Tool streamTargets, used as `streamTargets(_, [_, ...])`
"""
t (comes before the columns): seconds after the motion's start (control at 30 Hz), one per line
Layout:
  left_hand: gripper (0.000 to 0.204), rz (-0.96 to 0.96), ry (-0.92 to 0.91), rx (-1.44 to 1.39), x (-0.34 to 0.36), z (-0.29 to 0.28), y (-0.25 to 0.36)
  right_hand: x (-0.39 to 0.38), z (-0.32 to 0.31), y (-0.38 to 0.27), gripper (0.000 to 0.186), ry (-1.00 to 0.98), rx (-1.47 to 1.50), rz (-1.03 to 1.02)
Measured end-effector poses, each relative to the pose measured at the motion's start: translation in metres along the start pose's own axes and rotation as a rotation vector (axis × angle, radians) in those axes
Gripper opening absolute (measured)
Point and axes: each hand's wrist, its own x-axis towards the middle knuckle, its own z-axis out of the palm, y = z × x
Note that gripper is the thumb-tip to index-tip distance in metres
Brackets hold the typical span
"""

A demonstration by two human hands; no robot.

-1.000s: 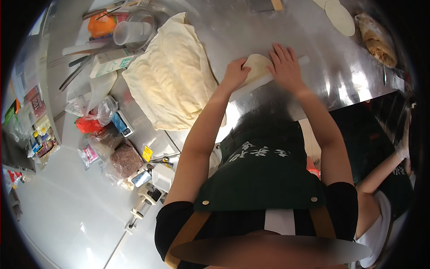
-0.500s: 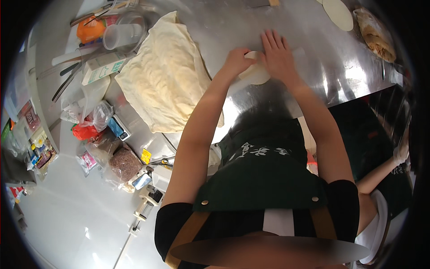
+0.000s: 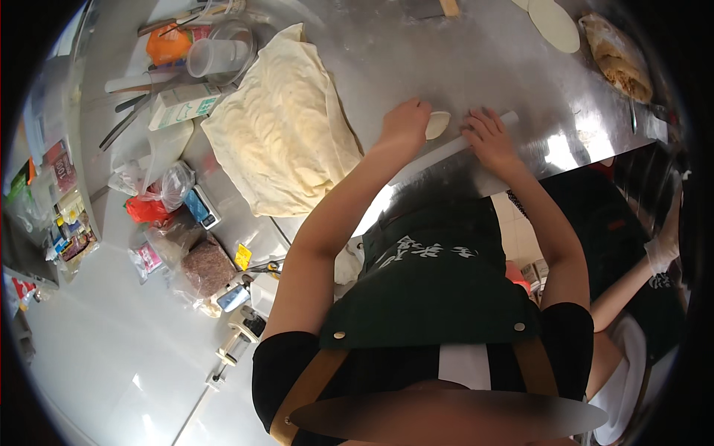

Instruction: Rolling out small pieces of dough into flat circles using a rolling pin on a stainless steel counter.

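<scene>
My left hand is closed at the edge of a small, pale, flat piece of dough, which is lifted and curled beside my fingers. My right hand lies over a white rolling pin with its fingers bent across it. The pin slants over the steel worktop on the near side of the dough piece, and part of it is hidden under that hand. To the left of my left forearm spreads a large, wrinkled sheet of dough.
Flattened dough ovals and a bag of brown filling lie at the far right. Clear tubs, a carton, knives and a small scale crowd the left. Another person's gloved hand is at the right.
The dough piece went from lying flat between my hands to being lifted by my left hand. My right hand moved nearer and to the right, bending its fingers; the pin now shows plainly.
</scene>
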Motion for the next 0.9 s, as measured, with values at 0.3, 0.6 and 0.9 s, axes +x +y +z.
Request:
streamTargets(0.3, [0.016, -0.102, 0.076, -0.216, -0.002, 0.022, -0.057, 0.037, -0.029, -0.006, 0.030, -0.001, 0.170, -0.067])
streamTargets(0.6, [0.031, -0.199, -0.001, -0.615, 0.005, 0.027, -0.067, 0.085, 0.004, -0.010, 0.032, 0.200, 0.031, 0.116])
streamTargets(0.9, [0.033, -0.283, -0.174, -0.935, 0.032, 0.014, -0.069, 0.131, 0.020, -0.003, 0.049, 0.145, -0.138, 0.292])
